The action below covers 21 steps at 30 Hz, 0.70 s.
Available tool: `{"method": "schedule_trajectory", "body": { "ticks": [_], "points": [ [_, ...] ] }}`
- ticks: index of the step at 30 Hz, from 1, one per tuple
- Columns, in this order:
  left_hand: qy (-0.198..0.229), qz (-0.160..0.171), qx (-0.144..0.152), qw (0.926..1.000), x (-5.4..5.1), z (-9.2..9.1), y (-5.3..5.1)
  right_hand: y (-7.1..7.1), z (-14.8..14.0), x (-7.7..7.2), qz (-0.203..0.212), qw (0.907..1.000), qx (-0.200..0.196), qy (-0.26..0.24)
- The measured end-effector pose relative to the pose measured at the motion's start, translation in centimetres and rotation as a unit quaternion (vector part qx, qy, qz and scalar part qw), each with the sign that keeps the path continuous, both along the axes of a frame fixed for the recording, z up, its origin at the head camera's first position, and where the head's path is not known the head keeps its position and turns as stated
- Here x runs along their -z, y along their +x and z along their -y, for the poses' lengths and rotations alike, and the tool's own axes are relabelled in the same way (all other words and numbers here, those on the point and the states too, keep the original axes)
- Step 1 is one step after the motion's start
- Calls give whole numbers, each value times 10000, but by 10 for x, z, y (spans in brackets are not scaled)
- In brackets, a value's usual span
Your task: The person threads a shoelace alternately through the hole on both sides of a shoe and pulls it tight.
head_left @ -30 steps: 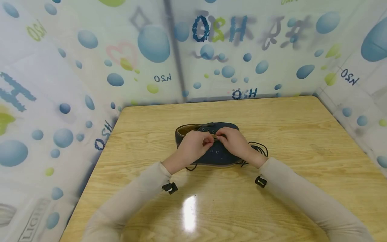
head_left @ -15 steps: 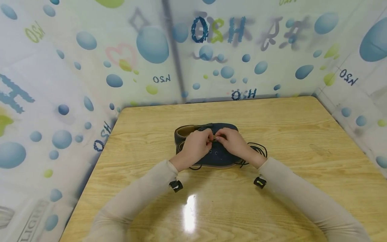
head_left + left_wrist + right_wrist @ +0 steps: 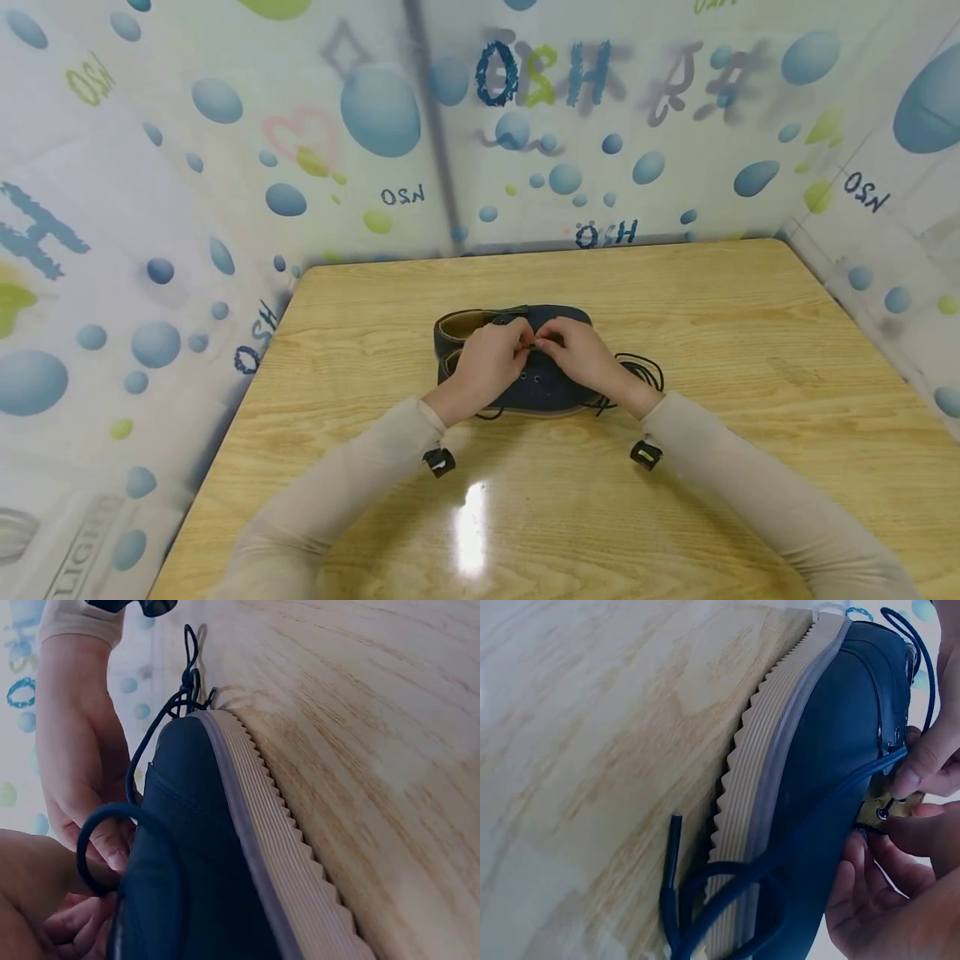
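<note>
Shoes in dark navy sit side by side near the middle of the wooden table (image 3: 735,325), heels toward the left and toes toward the right, the near shoe (image 3: 558,393) partly covering the far shoe (image 3: 562,314). Both hands are bunched up over the gap between the eyelet rows. The right hand (image 3: 581,354) is pinching a small flap (image 3: 872,812) with the tan lining turned outward, thumb on one face and fingers behind it. There's a metal-rimmed eyelet (image 3: 883,815) in that flap, with a bit of dark cord poking out of it. The left hand (image 3: 486,367) comes in from the heel side, thumb and fingers pinched on the lace (image 3: 870,769) right beside the eyelet; its thumb hides whatever is under it, so can't tell exactly how the cord runs there. From the left wrist you get a fat loop of lace arching in front of the fingers. More of it lies in a loose tangle just past the toe, and one end lies beside the ridged tan sole (image 3: 754,772). Long beige sleeves (image 3: 352,479) on both arms, a little black gadget (image 3: 439,462) at each cuff, and a bubble-print backdrop (image 3: 225,167) with mirrored H2O lettering behind everything.
</note>
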<state>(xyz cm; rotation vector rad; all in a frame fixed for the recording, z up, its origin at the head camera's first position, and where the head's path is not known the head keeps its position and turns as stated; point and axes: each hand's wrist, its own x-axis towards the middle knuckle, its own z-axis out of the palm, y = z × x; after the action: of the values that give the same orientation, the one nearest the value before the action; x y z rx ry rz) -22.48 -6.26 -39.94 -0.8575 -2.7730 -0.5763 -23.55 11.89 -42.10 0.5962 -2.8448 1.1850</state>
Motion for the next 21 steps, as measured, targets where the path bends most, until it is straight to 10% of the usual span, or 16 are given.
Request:
{"method": "schedule_trajectory", "body": {
  "ticks": [12, 21],
  "points": [
    [-937, -1085, -112, 9896, 0, -4, 3, 7, 1, 2, 274, 9990, 181, -308],
    [-1503, -2084, -392, 9656, 2, -3, -5, 12, -2, -1, 156, 9992, 183, -319]
  ]
}}
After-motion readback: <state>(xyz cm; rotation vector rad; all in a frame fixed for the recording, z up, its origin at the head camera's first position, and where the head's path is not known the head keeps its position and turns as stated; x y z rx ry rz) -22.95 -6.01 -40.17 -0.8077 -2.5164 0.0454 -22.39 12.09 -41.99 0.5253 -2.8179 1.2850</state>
